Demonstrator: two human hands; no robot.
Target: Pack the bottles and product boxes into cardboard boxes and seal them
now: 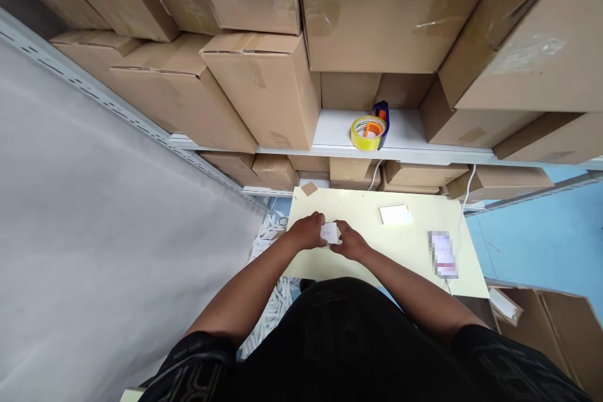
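Both my hands meet over the near edge of a pale yellow table [414,245]. Between them is a small white box [329,232]. My left hand [308,230] has its fingers curled round the box's left side. From the right, my right hand [349,242] grips the same box with bent fingers. The box sits low, at or just above the tabletop; I cannot tell if it touches.
On the table lie a flat white card [396,215], a small brown cardboard scrap [309,188] and a blurred white item [443,254]. A yellow tape dispenser [370,130] rests on a shelf among stacked cardboard boxes [264,88]. White pieces [268,239] litter the floor to the left; an open carton [560,326] stands at the right.
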